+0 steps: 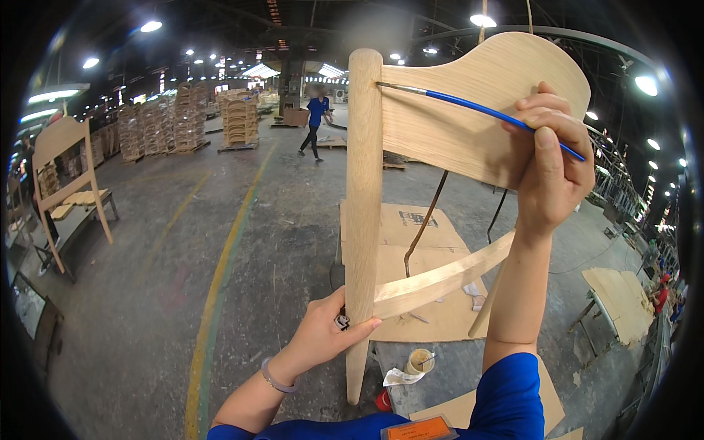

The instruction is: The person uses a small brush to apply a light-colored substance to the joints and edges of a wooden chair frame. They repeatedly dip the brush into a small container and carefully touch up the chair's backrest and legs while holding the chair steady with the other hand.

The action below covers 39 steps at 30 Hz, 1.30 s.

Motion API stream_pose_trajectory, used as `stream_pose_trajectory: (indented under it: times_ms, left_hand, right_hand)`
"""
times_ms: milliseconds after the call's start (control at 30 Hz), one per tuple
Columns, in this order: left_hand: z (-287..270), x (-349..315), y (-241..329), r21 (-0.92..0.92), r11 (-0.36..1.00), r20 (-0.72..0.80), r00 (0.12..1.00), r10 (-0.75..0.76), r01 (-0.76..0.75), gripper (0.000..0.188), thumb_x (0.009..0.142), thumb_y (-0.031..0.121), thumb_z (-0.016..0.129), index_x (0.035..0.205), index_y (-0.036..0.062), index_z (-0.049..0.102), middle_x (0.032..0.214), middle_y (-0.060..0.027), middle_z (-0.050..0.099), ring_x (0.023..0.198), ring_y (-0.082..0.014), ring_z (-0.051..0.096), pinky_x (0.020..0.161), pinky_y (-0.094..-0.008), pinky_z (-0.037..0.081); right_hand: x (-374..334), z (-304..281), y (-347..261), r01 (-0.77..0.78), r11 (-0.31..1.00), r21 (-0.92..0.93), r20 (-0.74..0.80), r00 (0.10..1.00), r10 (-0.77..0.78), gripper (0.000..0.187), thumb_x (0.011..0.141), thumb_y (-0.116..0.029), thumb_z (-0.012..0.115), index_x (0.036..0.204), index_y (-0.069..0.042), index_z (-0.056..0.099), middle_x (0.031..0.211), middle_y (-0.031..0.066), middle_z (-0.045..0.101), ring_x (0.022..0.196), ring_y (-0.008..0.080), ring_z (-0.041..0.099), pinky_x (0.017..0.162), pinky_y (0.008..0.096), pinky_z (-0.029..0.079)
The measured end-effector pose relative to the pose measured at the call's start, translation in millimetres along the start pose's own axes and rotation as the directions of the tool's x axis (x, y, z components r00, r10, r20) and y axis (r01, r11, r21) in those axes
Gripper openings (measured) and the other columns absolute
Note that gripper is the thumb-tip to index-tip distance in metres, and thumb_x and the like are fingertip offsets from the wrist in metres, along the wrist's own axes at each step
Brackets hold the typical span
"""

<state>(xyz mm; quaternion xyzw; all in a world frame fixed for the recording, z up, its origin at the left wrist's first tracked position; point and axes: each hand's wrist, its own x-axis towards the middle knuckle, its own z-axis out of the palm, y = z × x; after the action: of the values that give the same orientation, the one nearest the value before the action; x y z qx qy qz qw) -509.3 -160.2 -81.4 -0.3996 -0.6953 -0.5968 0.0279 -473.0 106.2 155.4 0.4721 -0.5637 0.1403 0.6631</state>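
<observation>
A pale wooden chair back frame hangs in front of me, with a curved backrest panel, a rounded post and a lower rail. My left hand grips the post where the rail meets it, thumb across the front. Between the fingers and thumb of my right hand is a thin blue paintbrush. Its tip touches the seam between post and panel, near the top. The right fingers also lie close against the panel; whether they press on it, I cannot tell.
Below stands a table covered with cardboard, bearing a small cup with a stick in it beside white tissue. Another chair frame hangs at left. A person in blue walks beyond, near stacked wooden parts. Wooden panels lie at right.
</observation>
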Motion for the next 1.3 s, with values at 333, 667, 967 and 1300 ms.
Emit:
stream_pose_trajectory:
  times_ms: [333, 667, 967, 1300]
  left_hand:
    - [-20.7, 63.1, -53.9, 0.045, 0.996, -0.056, 0.996, 0.073, -0.071, 0.060, 0.093, 0.027, 0.078, 0.139, -0.0044, 0.057, 0.118, -0.0221, 0.075, 0.109, -0.0289, 0.074, 0.094, -0.0386, 0.057]
    - [-81.4, 145.1, -130.3, 0.000, 0.960, 0.021, 0.959, 0.281, -0.281, 0.048, 0.095, 0.024, 0.077, 0.129, -0.0049, 0.061, 0.117, -0.0187, 0.075, 0.107, -0.0240, 0.073, 0.093, -0.0365, 0.055]
    - [-119.5, 188.0, -172.2, -0.064, 0.941, 0.117, 0.934, 0.337, -0.331, 0.046, 0.095, 0.024, 0.078, 0.125, -0.0052, 0.060, 0.108, -0.0191, 0.075, 0.097, -0.0234, 0.072, 0.084, -0.0378, 0.056]
    - [-150.7, 114.9, -148.3, -0.422, 0.875, 0.060, 0.955, 0.289, -0.239, 0.044, 0.111, 0.025, 0.051, 0.146, -0.0003, 0.045, 0.137, -0.0134, 0.053, 0.086, -0.0120, 0.056, 0.078, -0.0282, 0.051]
  right_hand:
    - [-70.4, 20.5, -34.2, -0.209, 0.885, 0.416, -0.386, 0.841, 0.380, 0.026, 0.110, -0.018, 0.048, 0.120, 0.002, 0.063, 0.115, 0.0206, 0.069, 0.112, 0.0317, 0.066, 0.108, 0.0470, 0.048]
    - [-195.2, 116.0, -161.9, -0.637, 0.739, 0.220, -0.541, 0.551, 0.636, 0.036, 0.111, -0.029, 0.048, 0.106, 0.002, 0.067, 0.108, 0.0170, 0.064, 0.106, 0.0268, 0.060, 0.110, 0.0486, 0.040]
    - [-161.7, 156.1, -210.9, -0.608, 0.487, -0.627, -0.585, 0.780, 0.221, 0.034, 0.111, -0.018, 0.043, 0.097, 0.003, 0.065, 0.114, 0.0181, 0.061, 0.112, 0.0282, 0.061, 0.095, 0.0437, 0.049]
    - [-175.4, 282.9, -182.7, -0.632, 0.202, -0.748, -0.196, 0.502, 0.843, 0.029, 0.082, -0.008, 0.080, 0.111, -0.007, 0.074, 0.101, 0.0101, 0.072, 0.089, 0.0309, 0.070, 0.075, 0.0398, 0.055]
